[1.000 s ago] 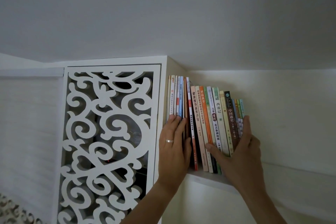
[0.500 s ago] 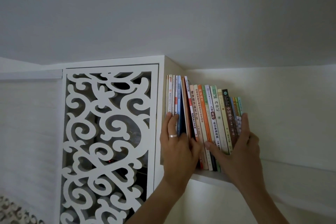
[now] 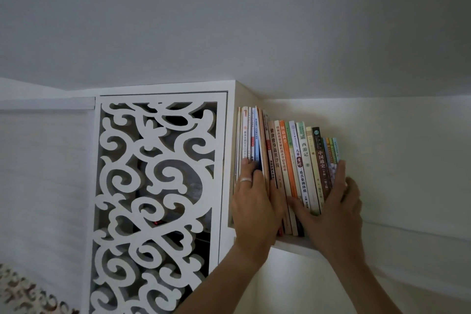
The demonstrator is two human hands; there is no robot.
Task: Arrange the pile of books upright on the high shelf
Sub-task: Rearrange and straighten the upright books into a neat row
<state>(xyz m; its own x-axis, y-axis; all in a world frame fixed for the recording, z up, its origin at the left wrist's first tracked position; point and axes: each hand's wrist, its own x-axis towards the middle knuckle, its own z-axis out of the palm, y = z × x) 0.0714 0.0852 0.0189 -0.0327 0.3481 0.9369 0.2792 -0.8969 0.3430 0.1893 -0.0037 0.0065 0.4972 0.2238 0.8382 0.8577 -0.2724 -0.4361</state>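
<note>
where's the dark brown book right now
In the head view, the dark brown book stands upright near the right end of the row on the shelf, a cream spine on its left and thin coloured spines on its right, above the right hand.

The white high shelf (image 3: 293, 244) is carrying a single row of books (image 3: 288, 160), spines facing out, standing packed together against the cabinet side wall (image 3: 244, 95) at the left; the books toward the right are leaning slightly leftward, their tops stepping lower toward the right end.
</note>
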